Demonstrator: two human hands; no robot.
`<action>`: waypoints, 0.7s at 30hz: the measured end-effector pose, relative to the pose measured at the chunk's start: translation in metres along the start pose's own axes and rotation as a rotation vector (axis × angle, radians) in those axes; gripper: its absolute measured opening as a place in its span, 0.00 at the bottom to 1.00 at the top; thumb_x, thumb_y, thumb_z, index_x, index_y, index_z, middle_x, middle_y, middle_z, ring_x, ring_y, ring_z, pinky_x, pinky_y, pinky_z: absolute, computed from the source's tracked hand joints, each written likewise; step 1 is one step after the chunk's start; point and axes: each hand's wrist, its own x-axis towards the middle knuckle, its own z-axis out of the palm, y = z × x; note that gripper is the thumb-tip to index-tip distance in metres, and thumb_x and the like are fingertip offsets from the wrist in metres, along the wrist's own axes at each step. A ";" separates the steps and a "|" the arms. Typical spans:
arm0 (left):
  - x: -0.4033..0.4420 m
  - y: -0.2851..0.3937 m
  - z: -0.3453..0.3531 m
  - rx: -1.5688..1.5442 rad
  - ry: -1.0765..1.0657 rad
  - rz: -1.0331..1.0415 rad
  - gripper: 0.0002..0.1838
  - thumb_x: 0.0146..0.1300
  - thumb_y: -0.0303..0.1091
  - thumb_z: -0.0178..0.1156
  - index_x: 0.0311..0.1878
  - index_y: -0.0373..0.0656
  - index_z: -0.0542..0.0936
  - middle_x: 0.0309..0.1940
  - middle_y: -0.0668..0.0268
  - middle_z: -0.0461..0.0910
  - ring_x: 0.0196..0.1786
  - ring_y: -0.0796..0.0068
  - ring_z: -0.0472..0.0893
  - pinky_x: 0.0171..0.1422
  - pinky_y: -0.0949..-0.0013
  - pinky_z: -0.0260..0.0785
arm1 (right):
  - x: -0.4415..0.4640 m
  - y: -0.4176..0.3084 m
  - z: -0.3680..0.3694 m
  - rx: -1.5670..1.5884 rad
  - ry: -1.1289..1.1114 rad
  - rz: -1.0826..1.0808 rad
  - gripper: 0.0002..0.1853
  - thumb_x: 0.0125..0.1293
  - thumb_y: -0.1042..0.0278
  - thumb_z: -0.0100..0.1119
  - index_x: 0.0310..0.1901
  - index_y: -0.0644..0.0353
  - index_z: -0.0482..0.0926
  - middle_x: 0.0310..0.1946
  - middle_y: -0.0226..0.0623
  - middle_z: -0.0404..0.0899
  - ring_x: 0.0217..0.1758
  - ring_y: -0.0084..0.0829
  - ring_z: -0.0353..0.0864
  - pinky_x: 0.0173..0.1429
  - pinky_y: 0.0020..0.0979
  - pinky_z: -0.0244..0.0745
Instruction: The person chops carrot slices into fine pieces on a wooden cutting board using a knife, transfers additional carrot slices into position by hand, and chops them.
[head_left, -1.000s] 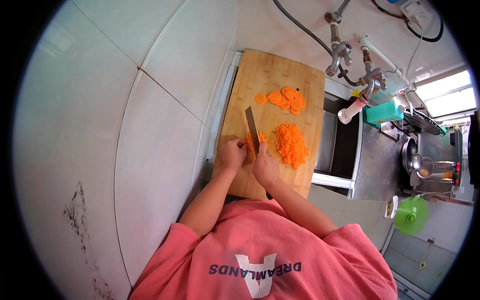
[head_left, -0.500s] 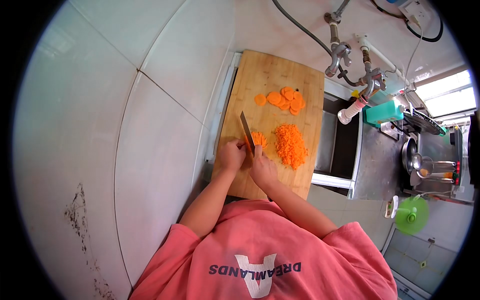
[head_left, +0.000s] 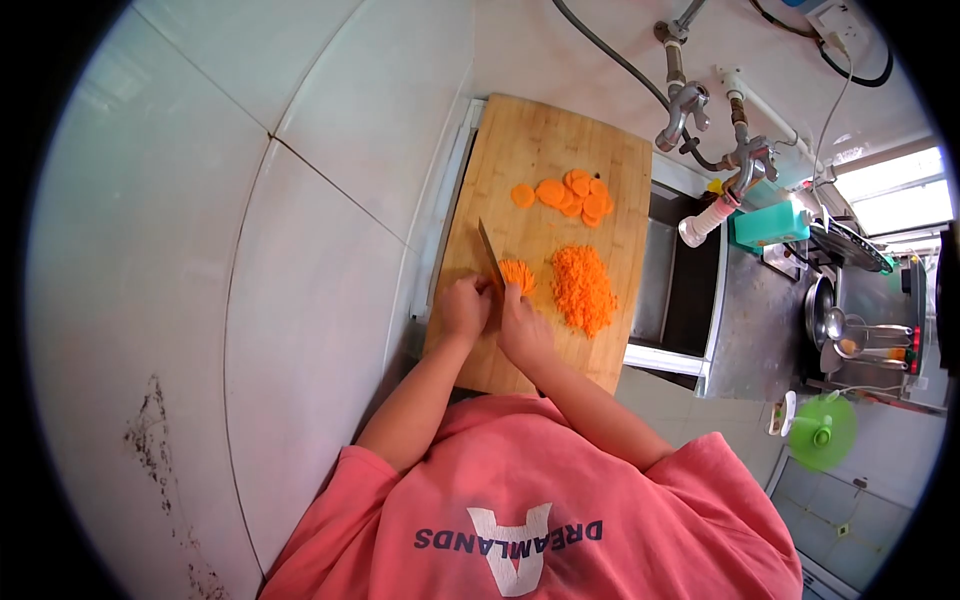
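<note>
My right hand (head_left: 525, 330) is wrapped round the handle of a kitchen knife (head_left: 490, 250), whose dark blade points away from me over the wooden cutting board (head_left: 560, 130). Close against the blade's left side, my left hand (head_left: 466, 308) has its fingers curled down on carrot slices, mostly hidden under them. Thin carrot strips (head_left: 517, 275) lie just right of the blade. Farther right is a heap of finely chopped carrot (head_left: 583, 292). Round carrot slices (head_left: 572, 192) overlap at the far part of the board, with a single one at their left.
A tiled wall (head_left: 330, 230) rises close on my left. Right of the board is a sink (head_left: 655, 270), below metal taps (head_left: 685, 110) and a white-and-pink spout (head_left: 705, 222). Beyond stand a teal container (head_left: 772, 225), a pan (head_left: 818, 305) and a green fan (head_left: 822, 432).
The knife blade has shifted slightly left and lies closer to my left fingers. Both hands keep nearly the same place, and the view has moved a little.
</note>
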 end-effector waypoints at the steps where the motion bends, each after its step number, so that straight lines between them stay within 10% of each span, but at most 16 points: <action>1: 0.000 0.001 0.000 0.000 -0.001 0.001 0.07 0.52 0.33 0.62 0.31 0.42 0.84 0.28 0.56 0.83 0.32 0.56 0.82 0.38 0.60 0.74 | 0.002 0.001 0.002 0.026 0.010 -0.005 0.25 0.51 0.77 0.55 0.51 0.63 0.58 0.34 0.57 0.75 0.33 0.59 0.78 0.36 0.51 0.74; 14: -0.002 0.002 -0.002 -0.117 0.026 -0.010 0.05 0.51 0.30 0.66 0.32 0.41 0.83 0.26 0.56 0.83 0.30 0.61 0.83 0.36 0.64 0.75 | -0.002 0.007 0.003 0.117 0.034 0.114 0.29 0.50 0.69 0.63 0.51 0.63 0.58 0.37 0.59 0.76 0.36 0.57 0.79 0.38 0.49 0.75; 16: -0.003 -0.002 0.000 -0.141 0.025 -0.012 0.05 0.51 0.30 0.66 0.32 0.41 0.83 0.26 0.57 0.83 0.30 0.62 0.83 0.36 0.64 0.74 | -0.007 0.002 -0.005 0.119 0.071 0.045 0.18 0.54 0.79 0.48 0.47 0.66 0.58 0.31 0.63 0.76 0.34 0.61 0.77 0.38 0.53 0.72; 21: -0.002 -0.003 0.001 -0.132 0.024 -0.052 0.06 0.51 0.32 0.66 0.32 0.41 0.83 0.26 0.57 0.83 0.30 0.62 0.83 0.36 0.65 0.74 | -0.010 0.007 -0.001 0.078 0.062 -0.018 0.17 0.54 0.79 0.47 0.46 0.65 0.59 0.35 0.63 0.76 0.34 0.61 0.77 0.37 0.54 0.72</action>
